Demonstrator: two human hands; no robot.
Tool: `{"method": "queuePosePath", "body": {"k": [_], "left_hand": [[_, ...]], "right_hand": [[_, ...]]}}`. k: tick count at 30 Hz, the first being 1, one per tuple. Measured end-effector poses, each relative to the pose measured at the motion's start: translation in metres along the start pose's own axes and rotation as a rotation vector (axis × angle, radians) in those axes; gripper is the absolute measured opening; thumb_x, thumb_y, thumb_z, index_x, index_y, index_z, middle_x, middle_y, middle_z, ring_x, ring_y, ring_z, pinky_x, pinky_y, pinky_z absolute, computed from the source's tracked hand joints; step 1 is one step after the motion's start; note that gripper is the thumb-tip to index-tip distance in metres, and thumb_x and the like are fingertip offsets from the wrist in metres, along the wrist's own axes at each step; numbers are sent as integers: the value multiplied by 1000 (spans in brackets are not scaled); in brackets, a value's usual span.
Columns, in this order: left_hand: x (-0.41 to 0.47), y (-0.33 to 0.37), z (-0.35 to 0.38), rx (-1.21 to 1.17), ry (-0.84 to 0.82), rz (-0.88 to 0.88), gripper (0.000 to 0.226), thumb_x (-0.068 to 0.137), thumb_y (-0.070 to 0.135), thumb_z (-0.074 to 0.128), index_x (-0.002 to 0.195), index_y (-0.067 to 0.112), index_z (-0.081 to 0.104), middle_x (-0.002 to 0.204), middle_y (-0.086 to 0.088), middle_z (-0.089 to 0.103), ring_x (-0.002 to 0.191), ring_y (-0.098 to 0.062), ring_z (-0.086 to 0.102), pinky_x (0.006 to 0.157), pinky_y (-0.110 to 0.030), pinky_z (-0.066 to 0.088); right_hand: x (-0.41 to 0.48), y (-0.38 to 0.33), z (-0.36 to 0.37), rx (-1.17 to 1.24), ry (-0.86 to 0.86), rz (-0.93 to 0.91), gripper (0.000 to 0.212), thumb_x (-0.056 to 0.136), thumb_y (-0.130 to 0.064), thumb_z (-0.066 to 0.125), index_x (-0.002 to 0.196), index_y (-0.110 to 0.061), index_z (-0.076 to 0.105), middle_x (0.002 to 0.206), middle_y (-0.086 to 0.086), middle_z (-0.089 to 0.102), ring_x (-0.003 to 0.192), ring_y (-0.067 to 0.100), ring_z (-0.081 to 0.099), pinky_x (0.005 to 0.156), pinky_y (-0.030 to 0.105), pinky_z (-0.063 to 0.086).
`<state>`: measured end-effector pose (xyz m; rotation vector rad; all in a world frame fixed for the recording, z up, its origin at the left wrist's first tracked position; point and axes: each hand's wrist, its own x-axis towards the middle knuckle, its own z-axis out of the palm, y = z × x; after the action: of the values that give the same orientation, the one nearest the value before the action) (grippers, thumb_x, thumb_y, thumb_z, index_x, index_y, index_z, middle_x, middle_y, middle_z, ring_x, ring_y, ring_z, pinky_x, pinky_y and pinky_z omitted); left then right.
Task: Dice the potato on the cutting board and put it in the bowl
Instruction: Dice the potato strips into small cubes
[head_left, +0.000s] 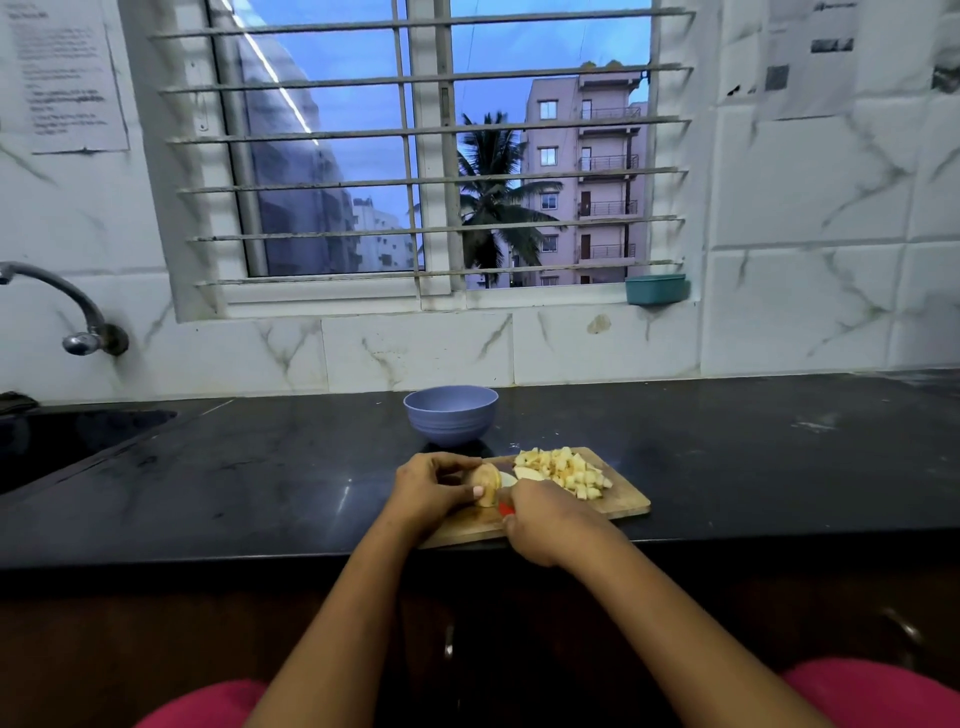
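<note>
The left hand (431, 486) steadies an uncut potato piece (485, 480) on the near left part of the cutting board (623, 506), its fingers (457, 460) curled over the piece. The right hand (545, 519) has its fingers clamped on the red handle of a knife (506, 508), just beside the piece. A heap of diced potato (566, 470) lies on the board's far right. The bowl (451, 415) stands on the worktop (260, 478) just behind the board.

left hand (434, 486) grips potato piece (487, 483) on cutting board (623, 506); right hand (545, 522) holds knife (506, 508).
</note>
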<state>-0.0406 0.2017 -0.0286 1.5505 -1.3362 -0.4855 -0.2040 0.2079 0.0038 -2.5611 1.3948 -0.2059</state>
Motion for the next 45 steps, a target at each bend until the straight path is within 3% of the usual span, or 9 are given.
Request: {"method": "queuePosePath", "body": {"k": [10, 17, 19, 26, 31, 33, 37, 41, 45], "left_hand": [[-5, 9, -3, 252, -107, 69, 42, 87, 17, 67, 125, 31, 60, 113, 12, 57, 101, -1, 51, 80, -11, 34], [-2, 6, -7, 260, -101, 119, 34, 81, 26, 73, 112, 36, 64, 110, 16, 63, 99, 1, 58, 86, -18, 46], [3, 2, -10, 269, -121, 151, 33, 78, 29, 76, 107, 39, 65, 110, 16, 65, 99, 2, 59, 82, -11, 46], [14, -5, -11, 366, -134, 283, 36, 72, 40, 78, 104, 43, 60, 107, 19, 64, 99, 0, 60, 76, -9, 46], [12, -14, -11, 334, -109, 345, 45, 61, 58, 72, 102, 48, 56, 106, 19, 65, 101, 3, 60, 84, -17, 51], [10, -15, -9, 309, -92, 357, 46, 60, 61, 68, 103, 49, 55, 107, 24, 64, 104, 8, 56, 86, -16, 50], [7, -12, -10, 294, -62, 342, 45, 63, 54, 76, 103, 48, 56, 107, 34, 60, 106, 12, 54, 85, -9, 47], [4, -8, -9, 268, -42, 293, 42, 69, 30, 82, 102, 42, 60, 108, 37, 59, 105, 13, 54, 81, -5, 45], [1, -2, -7, 265, -11, 263, 45, 67, 25, 84, 99, 46, 61, 104, 33, 62, 102, 10, 57, 79, -6, 46]], "right_hand": [[-14, -3, 4, -107, 106, -33, 30, 97, -14, 43, 125, -14, 54, 123, 9, 57, 110, 26, 57, 80, 33, 43], [-20, -15, 3, -188, 65, -40, 37, 99, -9, 42, 135, -10, 46, 132, 10, 53, 118, 27, 53, 94, 40, 42], [-17, -13, 2, -192, 59, -47, 38, 99, -9, 42, 137, -12, 44, 132, 10, 52, 119, 27, 52, 94, 40, 41], [-1, 7, 5, -85, 61, -35, 35, 98, -16, 43, 132, -20, 50, 116, 7, 57, 100, 24, 58, 70, 32, 42], [5, 31, 3, 178, -4, -42, 34, 100, -27, 38, 130, -26, 55, 111, 2, 61, 95, 17, 59, 80, 33, 51], [5, 40, 0, 268, -7, -90, 33, 101, -29, 38, 129, -25, 56, 96, -3, 60, 81, 10, 55, 66, 23, 46], [4, 52, -8, 434, -27, -129, 32, 103, -28, 38, 129, -27, 56, 66, -11, 44, 56, 3, 42, 50, 17, 36], [7, 68, -17, 500, -1, -148, 35, 103, -27, 38, 136, -31, 51, 72, -10, 44, 54, 2, 44, 45, 14, 39], [12, 73, -15, 428, 71, -201, 36, 103, -28, 37, 135, -31, 52, 78, -12, 46, 59, 0, 43, 48, 13, 32]]}}
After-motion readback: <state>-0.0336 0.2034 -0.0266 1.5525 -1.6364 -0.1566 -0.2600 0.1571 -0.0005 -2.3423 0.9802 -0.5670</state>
